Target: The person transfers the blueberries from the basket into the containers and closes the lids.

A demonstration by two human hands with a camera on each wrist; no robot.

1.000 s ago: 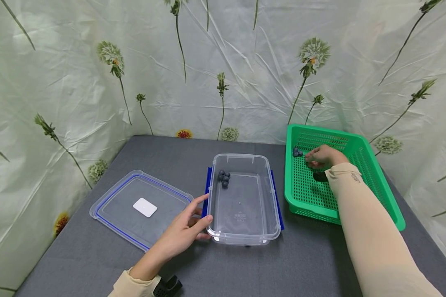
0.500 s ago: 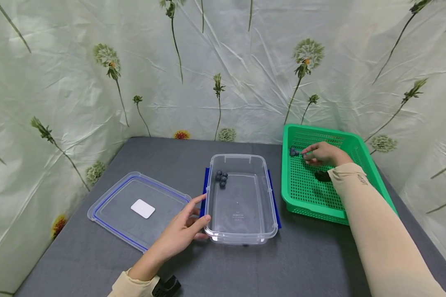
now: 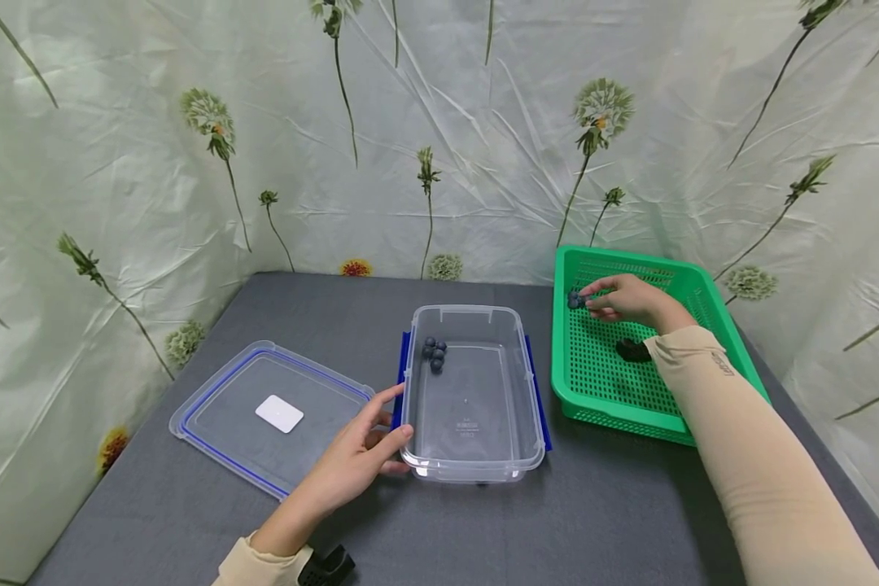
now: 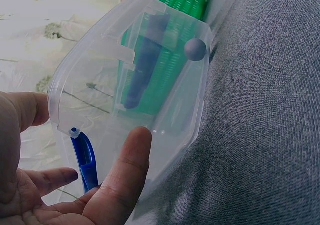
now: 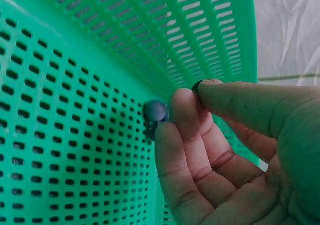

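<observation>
Right hand (image 3: 633,299) deep in green basket (image 3: 710,309), fingers (image 5: 187,112) pinching one blueberry (image 5: 196,86) beside two more (image 5: 156,111), left hand (image 3: 359,456) open, steadying clear container (image 3: 472,464) on tabletop (image 3: 601,521) for incoming fruit, four berries (image 3: 434,352) already inside.

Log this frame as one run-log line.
left hand: steadies clear box | right hand: pinches blueberry in green basket | lid: off

Glossy clear plastic box (image 3: 472,399), perforated green plastic basket (image 3: 601,366).
</observation>
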